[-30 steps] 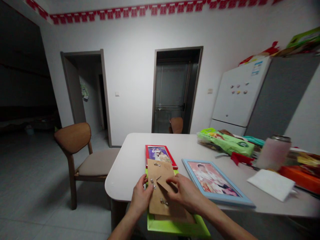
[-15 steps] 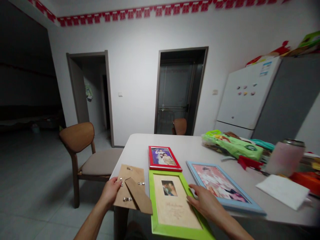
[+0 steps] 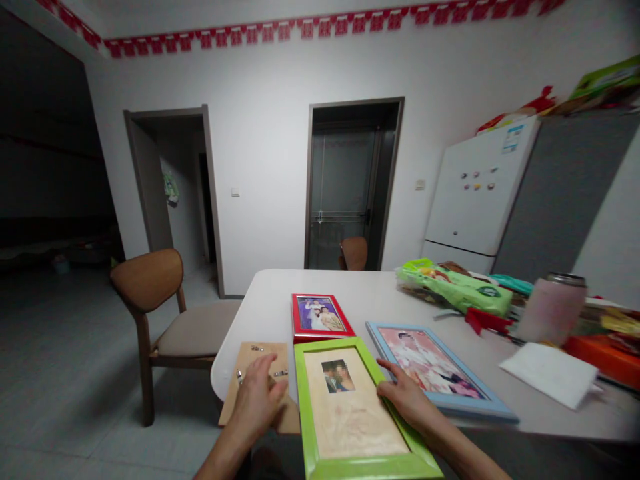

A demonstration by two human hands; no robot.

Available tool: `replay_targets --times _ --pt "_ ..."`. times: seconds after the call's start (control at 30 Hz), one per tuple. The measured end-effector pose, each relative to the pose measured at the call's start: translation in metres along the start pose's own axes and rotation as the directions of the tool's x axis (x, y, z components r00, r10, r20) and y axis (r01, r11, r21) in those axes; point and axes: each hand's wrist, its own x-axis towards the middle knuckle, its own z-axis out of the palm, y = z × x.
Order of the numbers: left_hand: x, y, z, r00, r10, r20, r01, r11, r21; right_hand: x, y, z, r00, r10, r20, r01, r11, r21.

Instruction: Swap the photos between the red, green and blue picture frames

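A green picture frame (image 3: 360, 465) lies at the table's near edge, open side up, with a cream mat and a small photo inside. My right hand (image 3: 406, 399) rests on its right rail, fingers stretched out. The brown backing board (image 3: 249, 357) with metal clips lies flat on the table just left of the frame. My left hand (image 3: 259, 399) lies flat on top of the board, fingers spread. A red frame (image 3: 320, 315) sits just beyond the green one, and a blue frame (image 3: 437, 372) lies to the right.
The white table (image 3: 380, 293) holds a green snack bag (image 3: 453, 287), a pink bottle (image 3: 550, 308), white paper (image 3: 550, 373) and an orange box (image 3: 607, 353) on the right. A wooden chair (image 3: 160, 307) stands left of the table. A fridge (image 3: 480, 193) is behind.
My left hand lifted the backing board off the green frame, carried it left and laid it flat on the table. My right hand shifted from the board to the frame's right rail.
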Motion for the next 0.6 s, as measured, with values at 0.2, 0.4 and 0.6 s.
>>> replay_targets --times 0.2,0.4,0.6 --pt "-0.035 0.084 0.041 0.907 0.331 0.261 -0.276 0.934 -0.227 -0.027 -0.041 -0.003 0.996 0.008 0.092 -0.054 0.856 0.515" --pt "-0.037 0.106 0.028 0.868 0.493 0.052 -0.475 0.858 -0.195 -0.025 -0.042 -0.004 0.995 -0.057 0.087 0.006 0.866 0.500" --pt "-0.032 0.058 -0.008 0.964 0.080 -0.254 -0.146 0.957 -0.251 0.000 -0.005 -0.004 0.994 -0.079 -0.074 0.083 0.996 0.044"
